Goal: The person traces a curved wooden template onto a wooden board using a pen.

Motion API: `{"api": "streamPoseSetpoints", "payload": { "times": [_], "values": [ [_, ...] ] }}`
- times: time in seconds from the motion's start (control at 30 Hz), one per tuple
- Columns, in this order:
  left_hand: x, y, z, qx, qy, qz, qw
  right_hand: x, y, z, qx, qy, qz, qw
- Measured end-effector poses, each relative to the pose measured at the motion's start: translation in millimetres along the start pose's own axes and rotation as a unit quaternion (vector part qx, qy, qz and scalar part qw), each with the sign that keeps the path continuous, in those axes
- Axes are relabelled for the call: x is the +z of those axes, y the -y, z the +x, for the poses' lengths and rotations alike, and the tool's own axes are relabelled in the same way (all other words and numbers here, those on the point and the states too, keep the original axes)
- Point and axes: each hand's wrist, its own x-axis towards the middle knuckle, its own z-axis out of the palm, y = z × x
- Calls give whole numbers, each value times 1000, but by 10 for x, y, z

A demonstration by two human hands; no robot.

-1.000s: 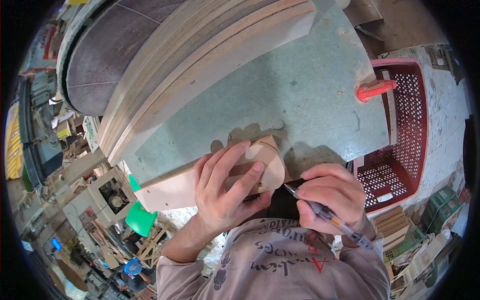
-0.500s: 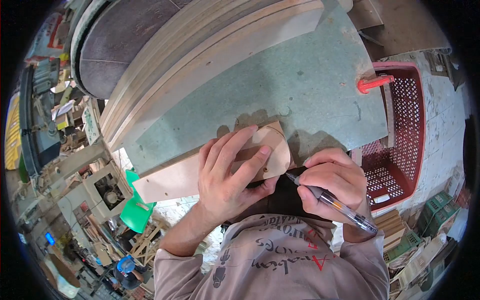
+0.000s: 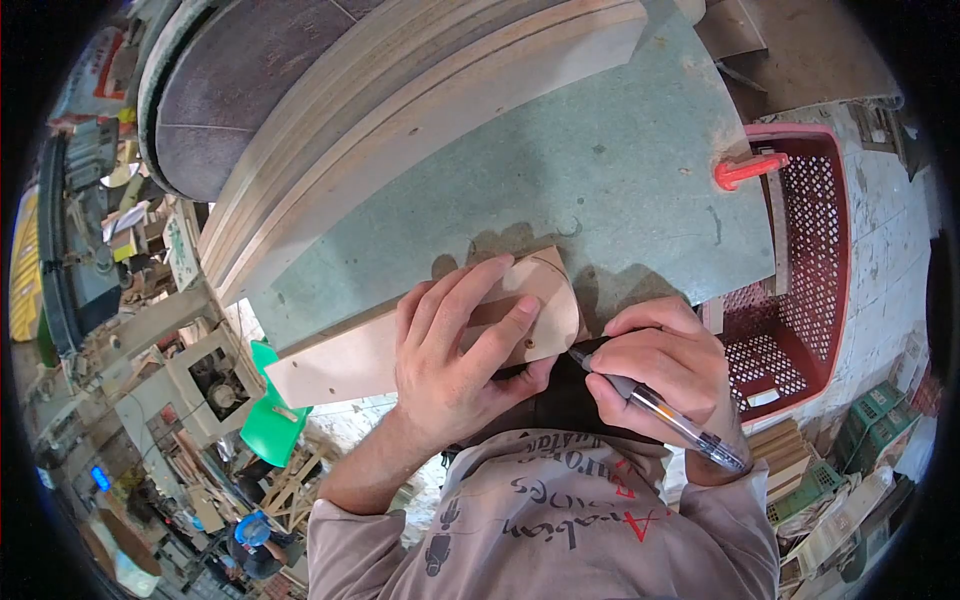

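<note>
A long, pale wooden board (image 3: 345, 358) lies along the near edge of the green worktop (image 3: 480, 170). A curved line crosses the far corner of its right end, and small dark holes show in its face. My left hand (image 3: 455, 335) grips this board near that end, fingers spread across the top and thumb at the near edge. In my right hand (image 3: 665, 365) is a pen (image 3: 665, 412) with a dark grip and clear barrel, held in a pinch. The pen tip is right at the board's near right corner.
Curved wooden strips (image 3: 430, 110) are stacked at the back of the worktop, beside a large dark disc (image 3: 250, 95). A red lever (image 3: 750, 170) sticks out at the right edge, near a red plastic crate (image 3: 835, 260). A green chair (image 3: 273, 425) stands on the left.
My right hand and the pen have shifted slightly left along the board's end. My left hand and the board have barely moved.
</note>
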Motion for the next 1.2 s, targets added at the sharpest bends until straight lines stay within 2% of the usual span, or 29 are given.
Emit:
{"api": "streamPoseSetpoints", "payload": {
  "times": [0.27, 0.8, 1.2],
  "values": [
    [0, -4, 6, -2, -4, 0, 1000, -2, -54, 11, 5, -61, 4, 998],
    [11, 0, -4, -12, -9, -3, 1000, -16, -15, 13, -3, -13, 4, 1000],
    [18, -1, -19, -14, -11, 4, 1000, -67, -88, 107, 15, -68, 5, 998]
  ]
}}
